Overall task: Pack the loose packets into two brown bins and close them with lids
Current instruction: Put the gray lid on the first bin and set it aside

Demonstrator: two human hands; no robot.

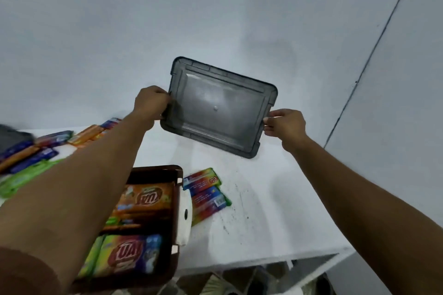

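Note:
A grey translucent lid is held up in the air above the white table, tilted toward me. My left hand grips its left edge and my right hand pinches its right edge. Below my left forearm stands a brown bin filled with orange and multicoloured packets. Two loose colourful packets lie on the table just right of the bin. My left arm hides part of the bin.
Several loose packets, blue, orange and green, lie at the table's far left. A dark object sits at the left edge. The white table ends at a front edge near the bottom, with a white wall behind.

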